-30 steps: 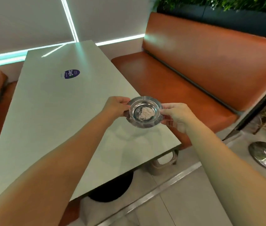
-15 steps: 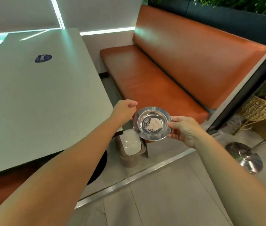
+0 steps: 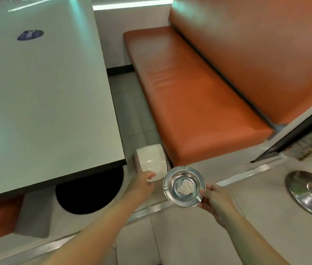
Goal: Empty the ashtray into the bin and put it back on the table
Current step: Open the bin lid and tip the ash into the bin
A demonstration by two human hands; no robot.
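Beside the orange bench [image 3: 199,96], the right hand [image 3: 215,201] is pinching the ashtray [image 3: 184,186]; left hand [image 3: 141,183], fingers curled, is touching the bin [image 3: 151,161] lid.

Silver steel ashtray [image 3: 184,186], pale grey ash; white-lidded bin [image 3: 151,162] beside it; orange bench seat [image 3: 195,96]; pale grey-green counter [image 3: 42,88], blue sticker [image 3: 30,35].

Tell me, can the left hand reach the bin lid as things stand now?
Probably yes. The left hand is free and already at the front edge of the white bin lid, nothing between them. The right hand alone holds the ashtray.
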